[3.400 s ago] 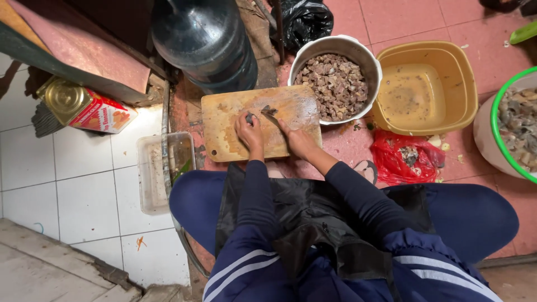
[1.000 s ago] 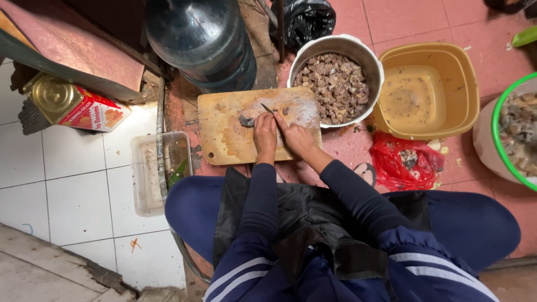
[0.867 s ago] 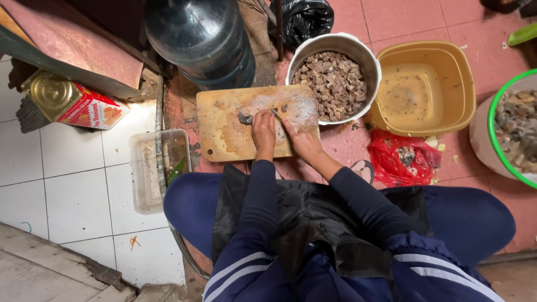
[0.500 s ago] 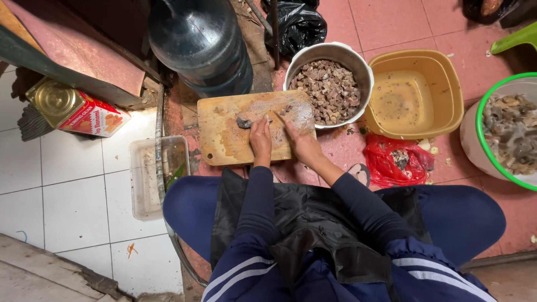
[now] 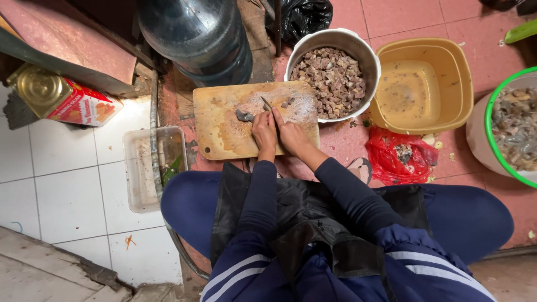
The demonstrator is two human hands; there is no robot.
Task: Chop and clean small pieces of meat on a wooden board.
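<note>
meat piece (image 5: 244, 116) is pinned on cutting board (image 5: 235, 120) by left hand (image 5: 264, 128), fingers curled | knife (image 5: 267, 103) is gripped by closed right hand (image 5: 291, 136) | meat lies left of blade, left hand nearer

The floor is pink tile (image 5: 414, 17) on the right and white tile (image 5: 61, 184) on the left, both stained and littered with scraps. A worn concrete step (image 5: 39, 268) runs along the lower left corner. The light is soft and even.
</note>
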